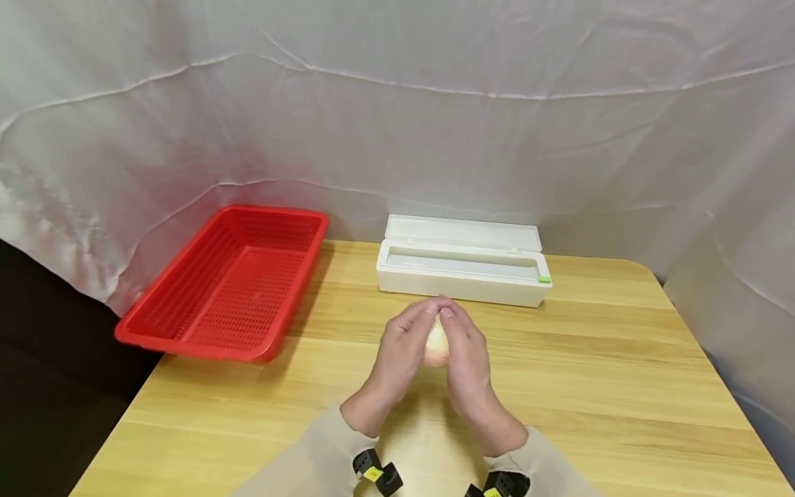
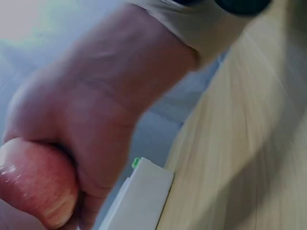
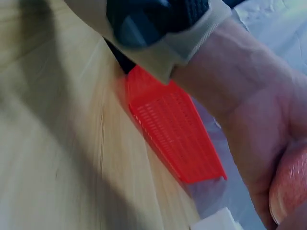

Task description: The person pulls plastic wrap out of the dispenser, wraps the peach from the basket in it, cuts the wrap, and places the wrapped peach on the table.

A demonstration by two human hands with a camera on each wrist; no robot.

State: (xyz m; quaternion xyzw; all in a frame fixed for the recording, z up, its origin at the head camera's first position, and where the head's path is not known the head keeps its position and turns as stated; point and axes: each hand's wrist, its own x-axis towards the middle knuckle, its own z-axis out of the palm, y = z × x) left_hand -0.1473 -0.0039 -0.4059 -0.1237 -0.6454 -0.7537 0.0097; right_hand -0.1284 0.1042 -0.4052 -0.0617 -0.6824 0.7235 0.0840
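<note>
Between my two hands is an apple (image 1: 437,345), pale yellow and pinkish red, with a glossy, film-like shine on its skin. My left hand (image 1: 400,348) curls round one side of it, and my right hand (image 1: 468,352) cups the other. The fingertips come together over its far side, hiding much of it. In the left wrist view the red apple (image 2: 38,184) presses into the palm below the thumb. From the right wrist, only part of the apple (image 3: 290,184) shows at the frame's edge. Both hands are held above the wooden table (image 1: 590,386).
Beyond the hands lies a long white box (image 1: 459,284) with its lid raised, likely a cling film dispenser, with a green tab (image 1: 544,279) at its right end. A red perforated basket (image 1: 242,297) stands at the table's left edge. Pale cloth (image 1: 472,152) hangs behind.
</note>
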